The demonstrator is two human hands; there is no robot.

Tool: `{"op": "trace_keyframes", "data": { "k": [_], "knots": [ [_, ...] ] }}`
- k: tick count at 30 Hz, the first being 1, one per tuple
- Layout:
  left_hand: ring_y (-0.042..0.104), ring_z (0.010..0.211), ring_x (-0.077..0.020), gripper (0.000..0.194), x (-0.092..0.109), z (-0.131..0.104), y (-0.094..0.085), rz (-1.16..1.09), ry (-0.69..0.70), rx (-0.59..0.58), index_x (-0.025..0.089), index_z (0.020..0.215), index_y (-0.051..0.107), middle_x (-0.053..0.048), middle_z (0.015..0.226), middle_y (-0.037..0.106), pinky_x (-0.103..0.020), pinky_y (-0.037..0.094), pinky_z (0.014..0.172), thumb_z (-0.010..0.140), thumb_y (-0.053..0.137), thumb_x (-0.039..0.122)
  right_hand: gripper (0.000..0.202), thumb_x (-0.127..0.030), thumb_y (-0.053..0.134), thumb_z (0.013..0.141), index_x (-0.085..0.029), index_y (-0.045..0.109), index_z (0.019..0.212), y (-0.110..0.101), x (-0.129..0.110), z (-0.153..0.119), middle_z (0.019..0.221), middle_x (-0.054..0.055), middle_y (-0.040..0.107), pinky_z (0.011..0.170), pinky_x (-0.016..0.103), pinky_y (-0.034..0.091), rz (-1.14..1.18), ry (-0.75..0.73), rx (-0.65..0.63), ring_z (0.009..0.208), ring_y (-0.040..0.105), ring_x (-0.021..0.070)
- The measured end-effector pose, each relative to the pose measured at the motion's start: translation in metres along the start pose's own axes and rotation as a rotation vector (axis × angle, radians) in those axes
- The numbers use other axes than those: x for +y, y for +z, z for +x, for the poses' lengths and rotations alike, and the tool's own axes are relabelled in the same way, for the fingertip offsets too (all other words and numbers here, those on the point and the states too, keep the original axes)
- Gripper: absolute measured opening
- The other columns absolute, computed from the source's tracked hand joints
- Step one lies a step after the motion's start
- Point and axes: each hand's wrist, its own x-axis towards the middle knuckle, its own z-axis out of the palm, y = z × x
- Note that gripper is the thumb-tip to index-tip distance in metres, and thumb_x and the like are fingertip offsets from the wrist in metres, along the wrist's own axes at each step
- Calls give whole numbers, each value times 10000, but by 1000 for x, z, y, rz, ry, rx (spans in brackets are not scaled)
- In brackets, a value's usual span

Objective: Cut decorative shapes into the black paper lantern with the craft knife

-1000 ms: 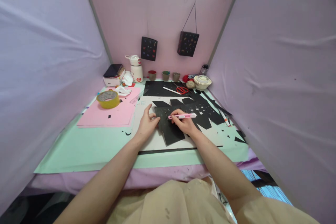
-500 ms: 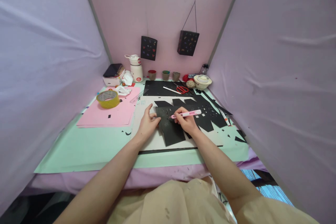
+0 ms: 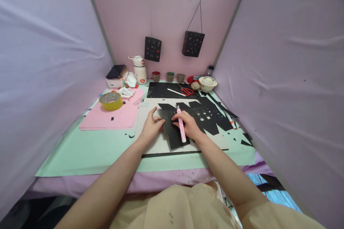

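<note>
A pink craft knife [image 3: 181, 125] stays in my right hand [image 3: 188, 124], its blade end pointing away from me and its white butt end toward me. The fingertips of that hand touch the cut marks on a folded piece of black card [image 3: 176, 137]. My left hand [image 3: 153, 125] has thumb and fingers at the card's left edge, holding it, with the index finger raised. More of the black card, with tabs and small cut-outs [image 3: 209, 114], spreads out to the right on a white board [image 3: 154, 146].
Red-handled scissors [image 3: 186, 92] and a white stick [image 3: 176, 92] lie on a black sheet [image 3: 158, 90] behind. Yellow tape [image 3: 110, 102] rests on pink paper [image 3: 123, 116] at left. A bottle [image 3: 140, 71], small cups [image 3: 170, 76] and a lidded bowl [image 3: 208, 83] line the back.
The craft knife has swung from pointing left at the card to pointing away from me within my right hand. My right fingertips now touch the cut area. My left hand has stayed put.
</note>
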Motion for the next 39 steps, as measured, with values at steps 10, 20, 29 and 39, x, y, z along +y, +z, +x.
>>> {"op": "trace_keyframes", "data": {
  "k": [10, 20, 29, 39],
  "knots": [
    [566, 597, -79, 290, -2, -2, 0, -55, -100, -69, 150, 1205, 554, -4, 878, 621, -217, 507, 537, 946, 598, 273, 116, -171, 553, 920, -221, 657, 922, 2, -4, 0, 838, 46, 626, 721, 298, 437, -174, -74, -104, 821, 550, 196],
    [561, 578, -79, 387, -3, -1, 0, -7, -75, -90, 166, 1303, 494, -3, 880, 626, -222, 503, 534, 943, 597, 262, 30, -201, 571, 878, -226, 580, 889, 6, -8, 2, 850, 24, 649, 726, 294, 487, -58, 28, 125, 765, 602, 164],
    [651, 741, -149, 746, 2, -7, 2, 71, 122, -126, 230, 1525, 218, -35, 925, 696, -287, 517, 706, 870, 575, 205, 95, -264, 595, 853, -212, 527, 895, -12, 10, 9, 851, 11, 608, 794, 323, 480, -95, 199, 706, 768, 598, 157],
    [610, 705, -125, 736, 6, -12, 3, 140, 206, -117, 235, 1536, 187, -31, 960, 683, -275, 498, 719, 892, 542, 250, 93, -282, 566, 879, -214, 522, 924, -35, 14, 9, 912, 42, 599, 851, 348, 469, -74, 298, 886, 826, 597, 176]
  ]
}}
